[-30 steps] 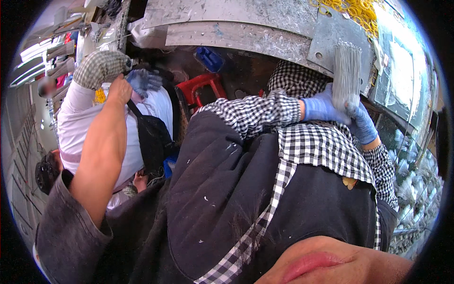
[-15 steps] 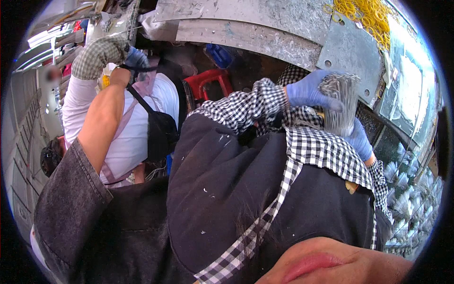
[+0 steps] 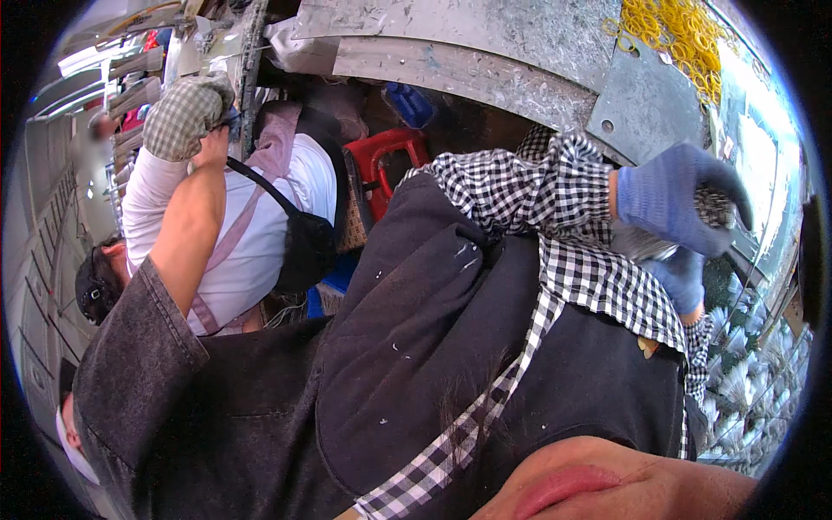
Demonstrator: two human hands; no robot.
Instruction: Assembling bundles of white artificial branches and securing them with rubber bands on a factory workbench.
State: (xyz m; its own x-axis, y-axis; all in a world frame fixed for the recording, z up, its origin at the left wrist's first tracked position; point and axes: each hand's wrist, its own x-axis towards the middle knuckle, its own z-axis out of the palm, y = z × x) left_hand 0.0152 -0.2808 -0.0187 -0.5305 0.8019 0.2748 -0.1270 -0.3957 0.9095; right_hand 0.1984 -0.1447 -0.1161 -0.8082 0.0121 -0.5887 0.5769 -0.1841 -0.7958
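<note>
My left hand (image 3: 672,204), in a blue glove with a black-and-white checked sleeve, reaches across to the right and is closed over a bundle of thin silvery strands (image 3: 718,208). My right hand (image 3: 680,279), also blue-gloved, sits just under it against the lower part of the bundle (image 3: 640,247) and is half hidden by the sleeve. My dark apron (image 3: 416,347) fills the middle of the view.
A co-worker's bare arm (image 3: 186,234) in a grey sleeve rises at the left to a checked cloth glove (image 3: 184,113). Behind it stands a person in a white shirt (image 3: 260,225). A metal sheet (image 3: 485,52), yellow rubber bands (image 3: 676,30), a red stool (image 3: 390,156) and pale bundles (image 3: 745,390) surround me.
My hands brought the bundle down from upright against the metal sheet and tipped it to the right. The co-worker's raised arm stayed up.
</note>
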